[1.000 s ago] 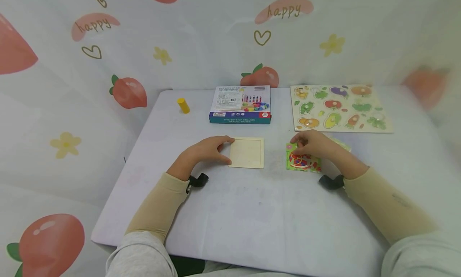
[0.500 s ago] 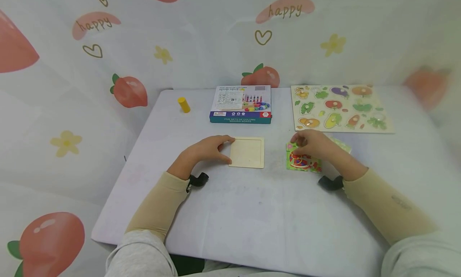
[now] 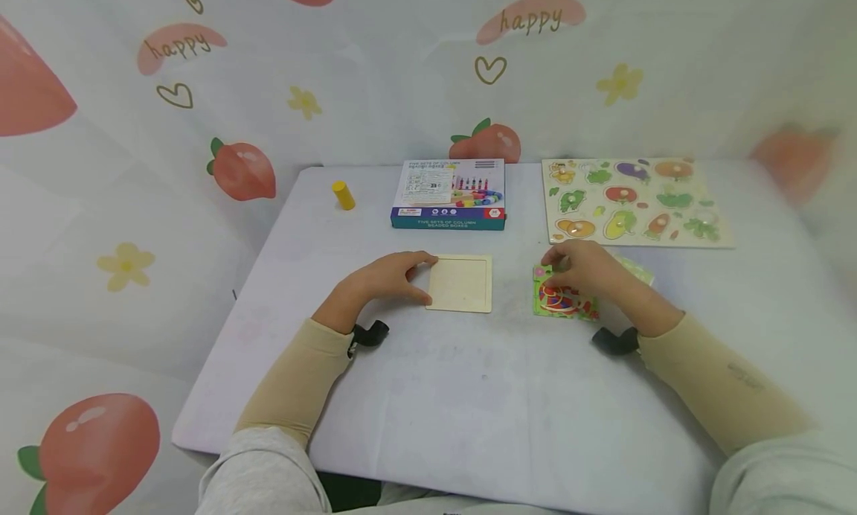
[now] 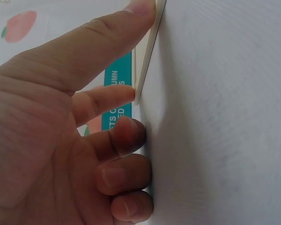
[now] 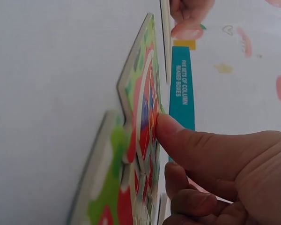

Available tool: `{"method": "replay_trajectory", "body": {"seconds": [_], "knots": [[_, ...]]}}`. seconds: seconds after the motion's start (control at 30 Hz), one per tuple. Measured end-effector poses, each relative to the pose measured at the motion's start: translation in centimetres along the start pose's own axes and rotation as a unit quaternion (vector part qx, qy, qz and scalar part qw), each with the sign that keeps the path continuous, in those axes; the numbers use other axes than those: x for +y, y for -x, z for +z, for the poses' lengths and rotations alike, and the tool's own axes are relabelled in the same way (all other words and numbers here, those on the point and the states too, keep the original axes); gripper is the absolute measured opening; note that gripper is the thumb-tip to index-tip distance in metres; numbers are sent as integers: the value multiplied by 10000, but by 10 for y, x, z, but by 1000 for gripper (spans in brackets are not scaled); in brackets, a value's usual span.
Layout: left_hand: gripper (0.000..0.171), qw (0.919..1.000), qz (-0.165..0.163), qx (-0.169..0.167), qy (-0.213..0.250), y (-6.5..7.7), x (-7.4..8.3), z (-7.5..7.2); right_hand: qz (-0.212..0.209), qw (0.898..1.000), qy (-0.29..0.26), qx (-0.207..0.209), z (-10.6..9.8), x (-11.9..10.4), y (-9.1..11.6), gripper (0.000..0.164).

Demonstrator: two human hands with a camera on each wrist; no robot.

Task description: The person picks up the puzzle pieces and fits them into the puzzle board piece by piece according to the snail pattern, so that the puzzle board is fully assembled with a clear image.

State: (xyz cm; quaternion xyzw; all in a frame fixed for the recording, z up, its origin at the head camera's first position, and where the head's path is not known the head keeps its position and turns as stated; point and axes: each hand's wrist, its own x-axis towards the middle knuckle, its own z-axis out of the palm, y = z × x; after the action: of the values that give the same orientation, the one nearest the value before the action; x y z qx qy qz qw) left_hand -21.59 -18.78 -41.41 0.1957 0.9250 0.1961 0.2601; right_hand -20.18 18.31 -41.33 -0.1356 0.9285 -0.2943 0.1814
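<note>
My left hand (image 3: 383, 278) holds a shallow pale wooden tray (image 3: 462, 284) by its left side. The thumb is at the near corner and the index finger at the far corner; the other fingers curl beside it in the left wrist view. To the right lies a small jigsaw puzzle (image 3: 565, 304), green with a red and blue striped picture. My right hand (image 3: 591, 268) bends over it. In the right wrist view its thumb (image 5: 171, 129) meets a puzzle piece (image 5: 145, 103), and the index fingertip is by the far edge. The hand hides part of the puzzle.
A bead-set box (image 3: 447, 195) lies at the back, with a yellow cylinder (image 3: 344, 196) to its left. A vegetable peg board (image 3: 636, 202) lies back right. A pale green printed piece (image 3: 636, 269) shows behind the right hand. Printed cloth hangs behind the table (image 3: 482, 411).
</note>
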Motion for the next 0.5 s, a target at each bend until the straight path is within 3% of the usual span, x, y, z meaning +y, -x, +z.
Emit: {"method": "replay_trajectory", "body": {"seconds": [0.5], "knots": [[84, 9999, -85, 13, 60, -2, -1, 1, 47, 9999, -129, 71, -13, 3, 5, 42]]}}
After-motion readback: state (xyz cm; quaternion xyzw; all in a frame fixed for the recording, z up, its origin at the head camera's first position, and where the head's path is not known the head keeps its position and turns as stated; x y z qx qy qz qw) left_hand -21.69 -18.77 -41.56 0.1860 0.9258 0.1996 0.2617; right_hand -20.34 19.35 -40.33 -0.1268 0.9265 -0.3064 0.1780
